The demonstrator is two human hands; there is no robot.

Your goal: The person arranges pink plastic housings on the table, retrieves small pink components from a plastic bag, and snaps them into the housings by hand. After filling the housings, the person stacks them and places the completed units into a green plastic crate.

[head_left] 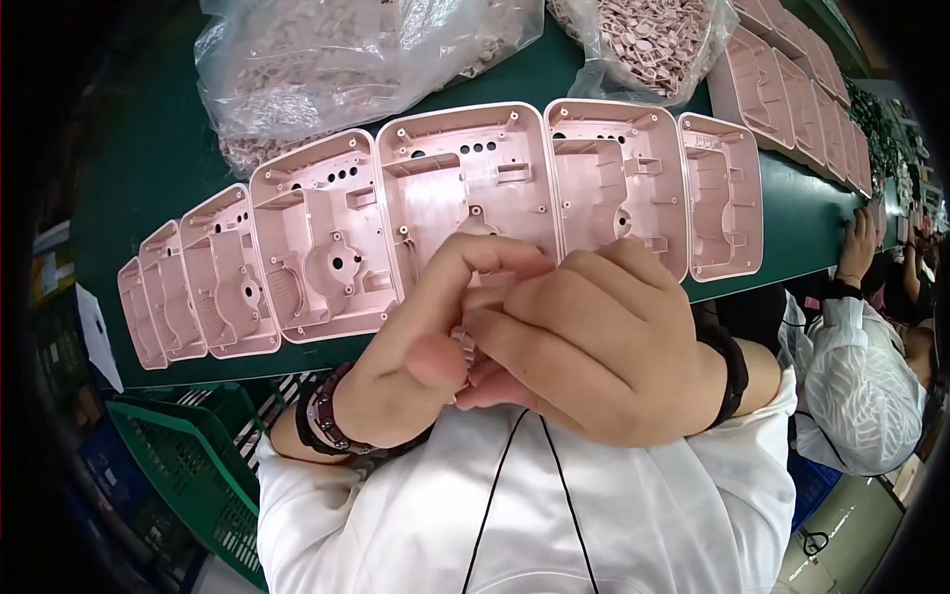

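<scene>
Close to my chest, my left hand (pixel 430 337) and my right hand (pixel 604 346) meet with curled fingers. Between the fingertips a small pinkish piece (pixel 463 342) shows only in part, so its kind stays hidden. My right fingers press against it while my left hand wraps round it from the other side. Just beyond my hands stands a row of pink plastic housings, among them a large middle housing (pixel 510 203), one to its left (pixel 332 252) and one to its right (pixel 648 148). Their open insides, with round holes and screw posts, face up.
Behind the row lie a large clear plastic bag (pixel 317 69) and a second bag (pixel 658 49) of small pink parts. More pink housings (pixel 782 89) are stacked at the far right. A green crate (pixel 188 465) stands at lower left. Another person (pixel 856 376) sits to the right.
</scene>
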